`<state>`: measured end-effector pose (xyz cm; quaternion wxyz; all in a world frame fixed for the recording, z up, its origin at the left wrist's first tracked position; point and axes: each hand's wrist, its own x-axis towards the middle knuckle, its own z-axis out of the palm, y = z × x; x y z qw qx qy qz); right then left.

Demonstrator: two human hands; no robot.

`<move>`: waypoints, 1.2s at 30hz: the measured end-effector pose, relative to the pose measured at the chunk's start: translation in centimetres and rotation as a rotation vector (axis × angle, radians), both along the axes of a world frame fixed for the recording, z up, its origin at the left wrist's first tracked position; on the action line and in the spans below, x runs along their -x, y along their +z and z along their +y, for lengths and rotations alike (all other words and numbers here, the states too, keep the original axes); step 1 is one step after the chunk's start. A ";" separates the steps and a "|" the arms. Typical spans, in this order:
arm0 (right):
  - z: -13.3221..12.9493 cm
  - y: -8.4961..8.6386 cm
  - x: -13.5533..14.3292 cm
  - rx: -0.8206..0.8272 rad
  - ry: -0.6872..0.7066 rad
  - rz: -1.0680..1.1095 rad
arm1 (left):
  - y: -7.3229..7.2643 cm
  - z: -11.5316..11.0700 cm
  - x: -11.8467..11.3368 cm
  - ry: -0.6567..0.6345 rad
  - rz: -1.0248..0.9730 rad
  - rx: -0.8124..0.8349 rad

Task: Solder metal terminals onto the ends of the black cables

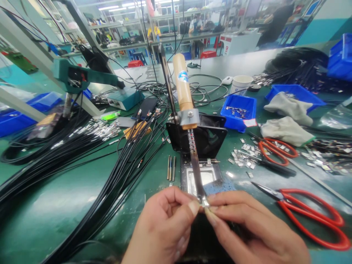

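Observation:
A soldering iron (192,146) with a wooden handle hangs tip-down from a metal clamp. Its tip meets a small shiny piece (204,202) between my fingertips. My left hand (167,223) pinches at the left side of that piece, thumb against forefinger. From the right, my right hand (247,223) closes thumb and fingers on the same spot. What exactly lies between the fingers is too small to name. Behind the tip are a metal tray (189,180) and a blue sponge (221,186). A black fan frame (218,137) stands behind the iron.
Bundled black cables (110,187) cover the left. Red-handled scissors (310,212) lie at the right, near a second red-handled pair (275,150) and small metal connectors (246,156). Farther back are a blue bin (239,123), gloves (286,131) and a paper cup (241,85).

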<state>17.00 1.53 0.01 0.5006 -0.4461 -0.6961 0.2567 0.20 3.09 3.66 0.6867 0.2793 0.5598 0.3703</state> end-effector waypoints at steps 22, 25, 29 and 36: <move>0.0 0.3 -0.1 0.011 -0.005 0.011 | 0.3 0.0 0.0 0.008 -0.063 0.021; -0.1 0.4 -0.1 -0.006 -0.005 0.009 | 0.5 0.1 -0.1 0.019 -0.066 0.046; -0.3 0.4 -0.1 -0.016 -0.009 0.008 | 0.7 0.1 -0.1 0.008 -0.043 0.062; -0.4 0.3 0.0 0.011 -0.007 0.031 | 0.3 -0.2 0.4 0.011 -0.054 0.052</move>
